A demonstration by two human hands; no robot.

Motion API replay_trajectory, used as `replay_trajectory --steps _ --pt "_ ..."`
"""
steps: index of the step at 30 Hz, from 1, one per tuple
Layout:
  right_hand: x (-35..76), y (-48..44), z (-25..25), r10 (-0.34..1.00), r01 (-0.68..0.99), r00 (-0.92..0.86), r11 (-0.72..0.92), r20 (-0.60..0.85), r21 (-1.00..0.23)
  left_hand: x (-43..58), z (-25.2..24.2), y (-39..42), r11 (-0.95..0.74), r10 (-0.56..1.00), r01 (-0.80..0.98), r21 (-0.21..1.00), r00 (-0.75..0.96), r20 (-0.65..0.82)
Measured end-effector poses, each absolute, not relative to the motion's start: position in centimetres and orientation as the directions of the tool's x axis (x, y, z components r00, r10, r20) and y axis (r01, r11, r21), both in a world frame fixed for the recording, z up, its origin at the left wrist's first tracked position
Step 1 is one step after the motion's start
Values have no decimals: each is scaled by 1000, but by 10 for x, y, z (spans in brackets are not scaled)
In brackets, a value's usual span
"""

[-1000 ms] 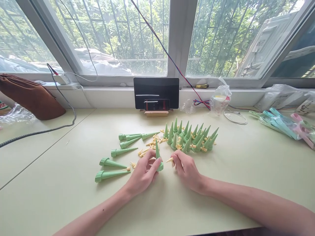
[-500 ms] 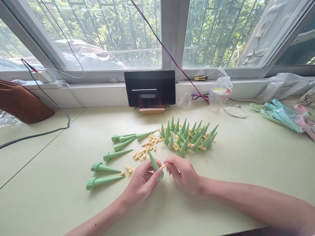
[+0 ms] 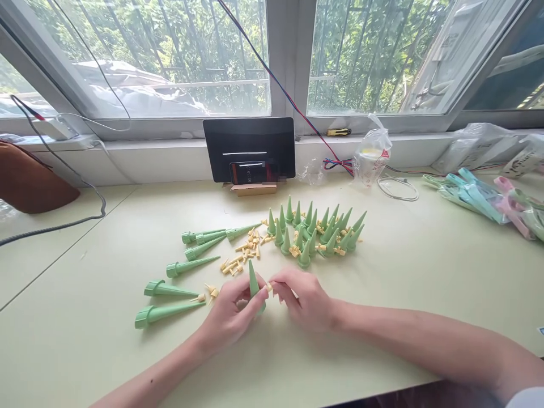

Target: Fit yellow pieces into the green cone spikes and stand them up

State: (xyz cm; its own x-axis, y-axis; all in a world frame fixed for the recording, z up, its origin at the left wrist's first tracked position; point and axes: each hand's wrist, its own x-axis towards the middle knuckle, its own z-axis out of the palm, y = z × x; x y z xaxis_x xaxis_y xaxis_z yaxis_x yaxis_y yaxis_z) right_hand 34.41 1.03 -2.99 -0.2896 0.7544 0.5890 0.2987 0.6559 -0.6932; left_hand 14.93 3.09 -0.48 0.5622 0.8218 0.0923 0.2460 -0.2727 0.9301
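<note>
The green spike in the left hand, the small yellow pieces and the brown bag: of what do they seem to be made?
Green spike in the left hand: probably moulded plastic, satin; smooth surface, even colour.
Small yellow pieces: likely plastic too, dull; evenly coloured, but too small to be sure.
Brown bag: perhaps leather or imitation, softly shiny; smooth surface.

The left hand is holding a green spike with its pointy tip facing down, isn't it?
Not quite: the tip faces up, as the head view shows. The left hand is indeed holding a green spike.
</note>
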Motion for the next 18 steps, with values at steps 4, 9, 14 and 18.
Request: replay_trajectory --steps 4,9,14,18 --pt "342 11 -32 742 306 -309 669 594 -677 148 -4 31 -353 805 269 896 575 144" --pt "340 12 -30 702 329 -310 712 642 -620 144 -5 31 -476 771 264 839 583 254" --pt "337 13 -31 683 425 -236 712 692 -558 142 -7 32 -532 759 241 812 559 332" --pt "337 7 -23 570 501 -268 771 777 -393 142 -8 35 -601 727 214 770 546 416"
